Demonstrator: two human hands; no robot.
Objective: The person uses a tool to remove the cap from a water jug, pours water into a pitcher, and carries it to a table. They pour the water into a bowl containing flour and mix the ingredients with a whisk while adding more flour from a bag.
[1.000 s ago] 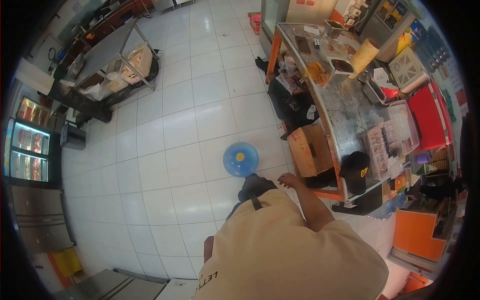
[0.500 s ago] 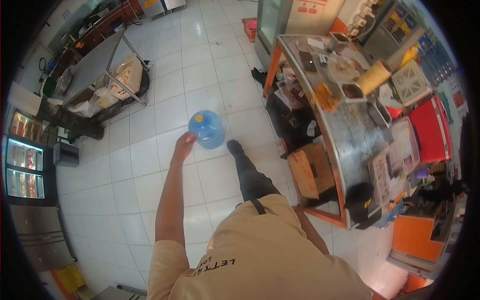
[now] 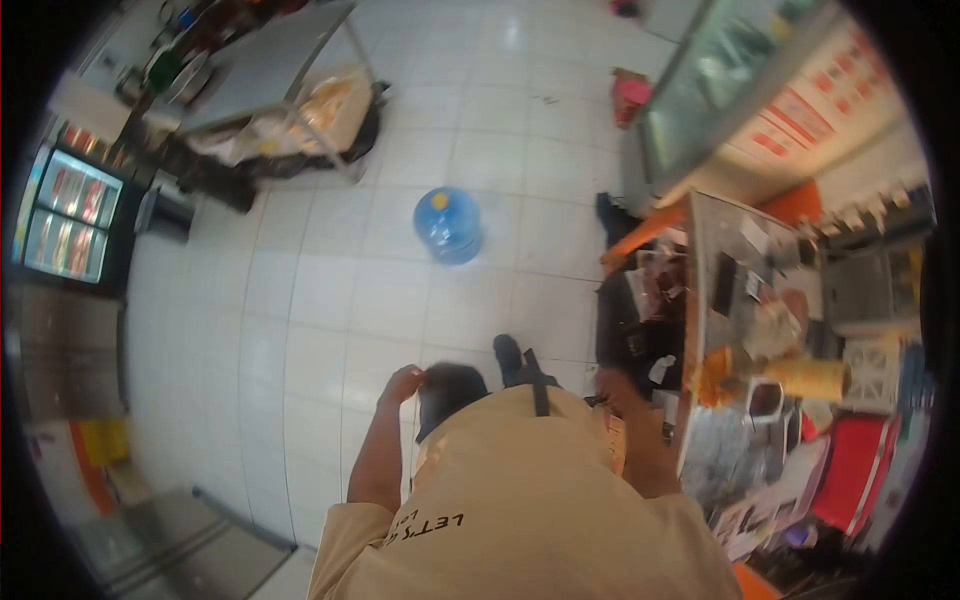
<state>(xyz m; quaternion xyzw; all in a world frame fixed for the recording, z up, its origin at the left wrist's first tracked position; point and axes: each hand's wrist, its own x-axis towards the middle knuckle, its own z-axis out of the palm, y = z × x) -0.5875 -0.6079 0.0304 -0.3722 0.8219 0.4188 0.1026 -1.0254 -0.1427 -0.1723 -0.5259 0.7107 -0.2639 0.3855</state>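
A blue water jug with a yellow cap (image 3: 449, 228) stands on the white tiled floor, ahead of my body and touched by neither hand. My left hand (image 3: 404, 383) hangs beside my left thigh, well short of the jug; its fingers are too small and blurred to make out. On the other side, my right hand (image 3: 617, 388) is near my hip, close to the cluttered worktable's edge, smeared by motion, so what it holds, if anything, is unclear. My dark shoe (image 3: 507, 350) points toward the jug.
The cluttered metal worktable (image 3: 722, 452) stands at the right, with a glass-door fridge (image 3: 705, 90) beyond it. A steel table (image 3: 270, 65) with bags beneath is at the upper left. A lit display fridge (image 3: 70, 215) and a dark bin (image 3: 165, 215) are at the left.
My left hand has drawn back from beside the jug to my thigh. My right hand now shows near my hip. The view has shifted, and the jug appears farther from my body.
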